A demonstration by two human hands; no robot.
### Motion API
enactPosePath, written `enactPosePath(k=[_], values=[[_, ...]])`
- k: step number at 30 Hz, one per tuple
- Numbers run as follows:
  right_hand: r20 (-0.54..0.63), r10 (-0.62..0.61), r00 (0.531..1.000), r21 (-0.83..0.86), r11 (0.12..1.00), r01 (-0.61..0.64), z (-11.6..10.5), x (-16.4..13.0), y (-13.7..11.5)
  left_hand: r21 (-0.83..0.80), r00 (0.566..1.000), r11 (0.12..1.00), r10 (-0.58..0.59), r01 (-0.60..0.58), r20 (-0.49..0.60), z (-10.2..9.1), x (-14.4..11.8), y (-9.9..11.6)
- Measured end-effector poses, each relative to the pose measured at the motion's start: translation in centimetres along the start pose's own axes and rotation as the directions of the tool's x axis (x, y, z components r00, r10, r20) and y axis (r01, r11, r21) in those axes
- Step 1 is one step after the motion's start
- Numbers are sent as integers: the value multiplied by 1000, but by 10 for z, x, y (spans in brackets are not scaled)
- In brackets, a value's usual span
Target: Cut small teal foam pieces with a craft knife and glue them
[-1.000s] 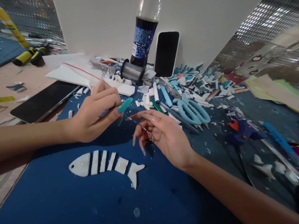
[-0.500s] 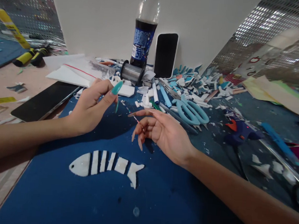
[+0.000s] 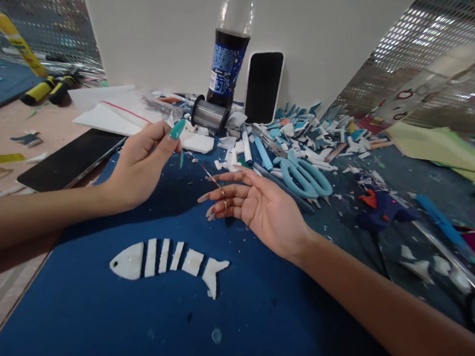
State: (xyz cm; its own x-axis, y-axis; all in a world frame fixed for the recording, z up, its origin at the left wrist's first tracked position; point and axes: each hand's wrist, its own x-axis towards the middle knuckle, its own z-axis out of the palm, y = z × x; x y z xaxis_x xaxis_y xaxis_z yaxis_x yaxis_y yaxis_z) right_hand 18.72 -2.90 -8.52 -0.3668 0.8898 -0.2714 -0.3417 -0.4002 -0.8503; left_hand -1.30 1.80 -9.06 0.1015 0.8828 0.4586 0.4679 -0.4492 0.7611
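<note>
While pinching hard at the left fingertips (image 3: 173,135), holding the upper end of a thin wire (image 3: 205,171), thumb pressed to forefinger of the left hand (image 3: 139,164). Slanting from that pinch down to the right fingers (image 3: 220,190), spread long and loose, palm up on the right hand (image 3: 260,207); cannot tell whether threaded between them or merely draped across. Hanging in the air above the blue mat (image 3: 250,312), just beyond the white foam fish (image 3: 168,258).

Judging by looks: feather-light, springy, quick to kink and quick to slip, so best gripped near the ends between pads, never mid-span.

Compared with a second ago: lifted higher and drawn back toward the spool (image 3: 208,114) on the left side, opened flatter on the right, with a longer stretch pulled out between the two. No change to the fish or the scissors (image 3: 304,175).
</note>
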Motion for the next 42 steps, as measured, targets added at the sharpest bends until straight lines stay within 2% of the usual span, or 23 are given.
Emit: enactPosePath(k=[7,20,28,35,42], values=[[-4,-19,1000,18,1000,19,-1,0,1,-34,999,999,-35,35,1,2,1,2],[-31,-30,999,-37,999,29,0,0,2,-2,1000,1000,11,-11,16,1,1,1],[-54,-25,998,-89,996,20,1,-1,2,-24,1000,1000,-9,10,18,1,1,1],[-125,-114,986,-132,986,97,4,-4,4,-19,1000,1000,18,-18,15,0,1,0],[-132,-167,977,-170,975,143,2,-3,5,-40,999,999,31,-31,7,0,1,-2]])
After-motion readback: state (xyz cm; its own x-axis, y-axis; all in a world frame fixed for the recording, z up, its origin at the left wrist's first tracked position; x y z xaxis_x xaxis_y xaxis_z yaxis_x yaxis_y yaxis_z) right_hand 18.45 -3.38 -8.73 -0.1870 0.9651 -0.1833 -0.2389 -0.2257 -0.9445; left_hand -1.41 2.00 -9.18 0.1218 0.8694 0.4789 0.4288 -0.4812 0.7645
